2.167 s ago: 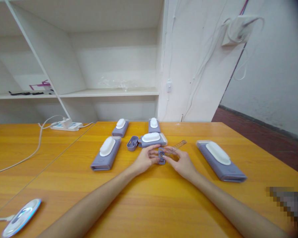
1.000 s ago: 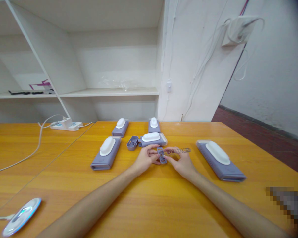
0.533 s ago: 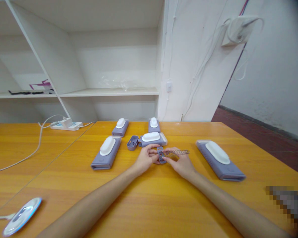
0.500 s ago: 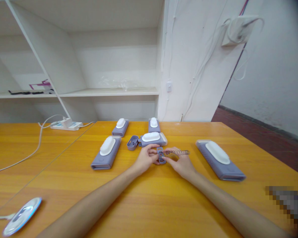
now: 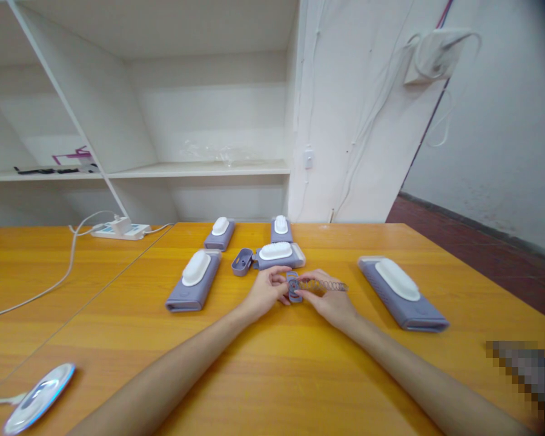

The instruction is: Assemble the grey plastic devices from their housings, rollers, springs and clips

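My left hand [image 5: 269, 289] grips a small purple-grey plastic part [image 5: 293, 287] with openings in it, just above the wooden table. From the other side my right hand [image 5: 329, 303] holds a coil spring [image 5: 327, 284], whose left end meets the plastic part and whose free end points right. Whether the spring is hooked into the part is too small to tell. Beyond the hands lies a purple-grey case with a white bristled brush [image 5: 276, 251] on top. An open purple-grey shell [image 5: 243, 261] sits at that case's left end.
More purple-grey cases with white tops stand around: one at left [image 5: 195, 280], one at right [image 5: 402, 293] and two at the back. A power strip [image 5: 122, 229] with cables lies back left. A round glowing pad [image 5: 40, 398] is front left, and shelves [image 5: 200, 169] rise behind.
The plastic part has turned slightly between my fingers, and the spring has tilted a little, its free end now lower. Both hands keep their places and holds.
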The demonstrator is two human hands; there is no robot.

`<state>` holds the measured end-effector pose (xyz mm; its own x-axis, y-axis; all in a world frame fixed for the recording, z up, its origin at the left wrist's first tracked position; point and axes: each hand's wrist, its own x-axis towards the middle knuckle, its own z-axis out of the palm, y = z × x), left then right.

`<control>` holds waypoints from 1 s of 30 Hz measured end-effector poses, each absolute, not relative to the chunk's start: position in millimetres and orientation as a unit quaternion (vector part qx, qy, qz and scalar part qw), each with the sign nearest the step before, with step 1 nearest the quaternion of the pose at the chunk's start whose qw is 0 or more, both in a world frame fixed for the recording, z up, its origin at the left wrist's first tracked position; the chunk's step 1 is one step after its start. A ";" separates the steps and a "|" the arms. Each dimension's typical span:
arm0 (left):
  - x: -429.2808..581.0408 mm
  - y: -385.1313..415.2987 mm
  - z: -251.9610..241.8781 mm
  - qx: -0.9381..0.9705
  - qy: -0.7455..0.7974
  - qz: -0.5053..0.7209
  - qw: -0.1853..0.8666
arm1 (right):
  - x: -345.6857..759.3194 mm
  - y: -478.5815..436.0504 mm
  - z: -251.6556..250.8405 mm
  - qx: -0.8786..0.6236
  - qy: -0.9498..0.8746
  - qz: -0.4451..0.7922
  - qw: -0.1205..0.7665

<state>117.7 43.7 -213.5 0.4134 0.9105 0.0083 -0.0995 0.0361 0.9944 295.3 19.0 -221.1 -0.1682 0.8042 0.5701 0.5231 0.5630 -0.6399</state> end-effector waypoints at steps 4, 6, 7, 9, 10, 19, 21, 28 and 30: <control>117.3 44.5 -214.0 0.554 0.364 0.407 0.628 | 295.6 18.6 -221.9 -0.447 -0.751 0.131 0.468; 117.0 44.6 -214.6 0.552 0.361 0.410 0.630 | 295.9 18.4 -222.3 -0.451 -0.752 0.131 0.462; 116.9 44.5 -214.9 0.553 0.357 0.410 0.630 | 295.9 18.3 -222.4 -0.453 -0.752 0.133 0.460; 116.6 44.5 -215.4 0.560 0.349 0.410 0.630 | 295.9 18.1 -222.3 -0.455 -0.751 0.139 0.458; 116.5 44.5 -215.6 0.565 0.345 0.409 0.628 | 295.9 18.1 -222.3 -0.457 -0.750 0.143 0.456; 118.6 43.1 -212.7 0.608 0.339 0.380 0.609 | 295.2 18.5 -223.1 -0.458 -0.737 0.218 0.446; 118.9 42.9 -212.1 0.613 0.340 0.378 0.605 | 294.8 17.3 -221.2 -0.459 -0.736 0.229 0.442; 115.3 45.7 -211.5 0.627 0.321 0.358 0.613 | 293.0 13.9 -214.9 -0.457 -0.739 0.242 0.432; 115.3 46.7 -212.6 0.629 0.322 0.358 0.611 | 293.1 14.5 -215.6 -0.457 -0.745 0.234 0.426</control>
<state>115.3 46.7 -212.6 0.5365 0.8421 0.0557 -0.0316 -0.0458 0.9984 293.1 14.5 -215.6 -0.2189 0.8802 0.4212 0.4813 0.4729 -0.7381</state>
